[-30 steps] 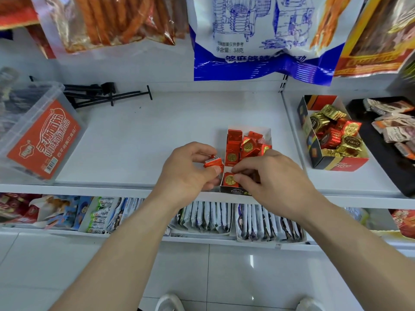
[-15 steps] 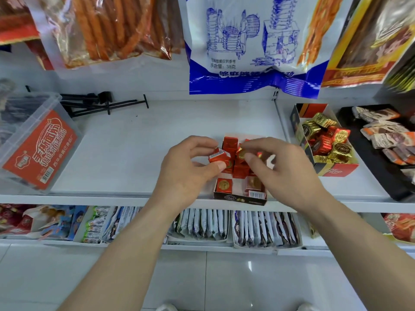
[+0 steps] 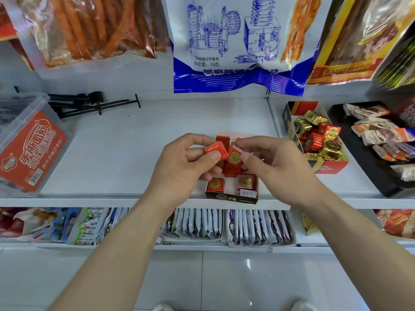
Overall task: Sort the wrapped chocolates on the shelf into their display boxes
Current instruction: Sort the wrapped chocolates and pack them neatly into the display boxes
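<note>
Two chocolates are held just above the small box (image 3: pixel 231 197) at the shelf (image 3: pixel 125 153) edge: our left grip (image 3: pixel 179 169) pinches a plain red chocolate (image 3: pixel 216 149), our right grip (image 3: pixel 276 162) a gold-sealed chocolate (image 3: pixel 234 156). Several lie inside the box; the larger box (image 3: pixel 330 167) seems to mix gold with red, so we judge much remains.

— How do my hands sit?
— Both forearms reach forward, hands almost meeting. My left hand (image 3: pixel 184 163) pinches a red wrapped chocolate (image 3: pixel 215 149) between thumb and fingers; my right hand (image 3: pixel 277 162) pinches a gold-sealed chocolate (image 3: pixel 234 156) likewise.
</note>
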Tool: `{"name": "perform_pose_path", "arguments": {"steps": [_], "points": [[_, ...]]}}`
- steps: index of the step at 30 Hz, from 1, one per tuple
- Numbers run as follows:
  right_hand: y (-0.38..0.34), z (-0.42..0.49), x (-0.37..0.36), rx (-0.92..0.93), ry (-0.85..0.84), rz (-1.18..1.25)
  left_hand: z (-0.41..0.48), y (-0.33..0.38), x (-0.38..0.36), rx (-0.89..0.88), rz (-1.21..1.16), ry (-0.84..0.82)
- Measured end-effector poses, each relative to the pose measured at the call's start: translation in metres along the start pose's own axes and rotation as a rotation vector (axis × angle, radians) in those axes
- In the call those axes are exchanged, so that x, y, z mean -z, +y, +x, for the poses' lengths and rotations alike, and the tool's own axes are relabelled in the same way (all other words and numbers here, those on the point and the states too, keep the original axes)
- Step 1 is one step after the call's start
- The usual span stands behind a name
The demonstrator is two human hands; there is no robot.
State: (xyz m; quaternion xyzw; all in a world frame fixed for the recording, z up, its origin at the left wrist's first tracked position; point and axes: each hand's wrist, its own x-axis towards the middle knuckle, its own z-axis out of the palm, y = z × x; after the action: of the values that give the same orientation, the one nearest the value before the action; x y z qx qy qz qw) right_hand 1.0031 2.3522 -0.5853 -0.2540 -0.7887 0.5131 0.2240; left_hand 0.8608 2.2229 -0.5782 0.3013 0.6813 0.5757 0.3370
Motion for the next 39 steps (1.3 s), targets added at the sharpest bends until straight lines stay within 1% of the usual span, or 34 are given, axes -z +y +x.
{"name": "perform_pose_path", "arguments": {"steps": [2,5,10,14,17,23,29,39], "points": [[-0.0001,-0.0005,0.0011,-0.038,0.014,0.063,-0.001,0.0016,-0.0011,0.014,-0.058,0.011],[-0.0005,-0.0007,0.0017,-0.035,0.057,0.085,-0.0013,0.003,-0.0044,0.03,-0.142,0.02],[-0.0031,-0.0004,0.0017,-0.028,0.093,0.108,-0.0011,0.0035,-0.0051,0.039,-0.139,0.035],[-0.0038,-0.0013,0.001,-0.027,0.087,0.114,-0.0023,0.0037,-0.0053,0.07,-0.131,0.07],[-0.0041,-0.0022,-0.0013,-0.02,0.067,0.133,-0.0024,0.004,-0.0043,0.096,-0.185,0.096],[-0.0036,-0.0013,-0.0031,0.009,0.044,0.1,-0.0034,0.0063,-0.0048,0.135,-0.245,0.052],[-0.0021,-0.0005,-0.0044,0.053,0.095,0.077,-0.0039,0.0056,-0.0042,0.115,-0.176,-0.007],[-0.0034,0.0006,-0.0004,0.043,0.066,0.168,-0.0025,0.001,-0.0037,0.066,-0.096,-0.087]]}}
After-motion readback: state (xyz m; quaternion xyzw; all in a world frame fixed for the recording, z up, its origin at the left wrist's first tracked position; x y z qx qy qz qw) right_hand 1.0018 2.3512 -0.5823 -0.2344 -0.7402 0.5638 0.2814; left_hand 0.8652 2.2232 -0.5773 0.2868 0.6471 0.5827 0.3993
